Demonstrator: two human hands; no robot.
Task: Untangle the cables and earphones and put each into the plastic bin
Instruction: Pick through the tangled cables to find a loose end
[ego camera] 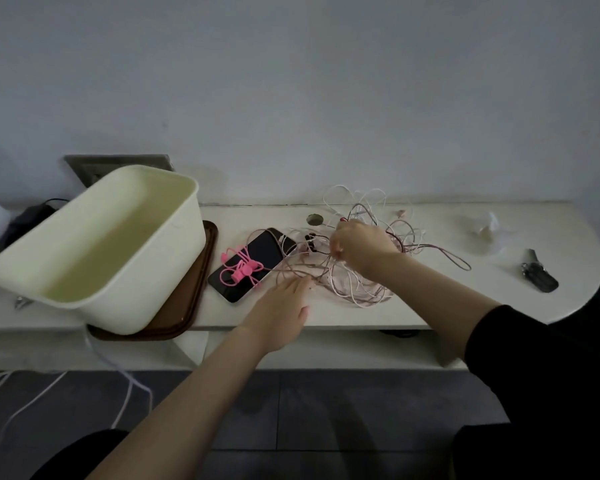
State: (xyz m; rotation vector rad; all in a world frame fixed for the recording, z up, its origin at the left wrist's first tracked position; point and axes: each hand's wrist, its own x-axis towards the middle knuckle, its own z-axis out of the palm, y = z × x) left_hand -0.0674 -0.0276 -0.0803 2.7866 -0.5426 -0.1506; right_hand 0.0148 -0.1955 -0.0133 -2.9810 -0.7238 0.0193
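Note:
A tangle of thin white, pinkish and dark red cables and earphones (368,271) lies on the pale table (430,299). My right hand (357,245) sits in the middle of the heap, its fingers curled round several strands. My left hand (279,311) lies flat at the heap's left edge, fingers straight and touching the wires. Pink earphones (239,268) lie coiled on a black phone (253,263). The cream plastic bin (94,251) stands tilted at the left, and nothing shows inside it.
The bin rests partly on a brown tray (187,299). A dark key bunch (539,271) and crumpled clear wrapping (485,226) lie at the right. A cable hole (314,220) is behind the tangle. White cables (49,389) trail on the floor at the lower left.

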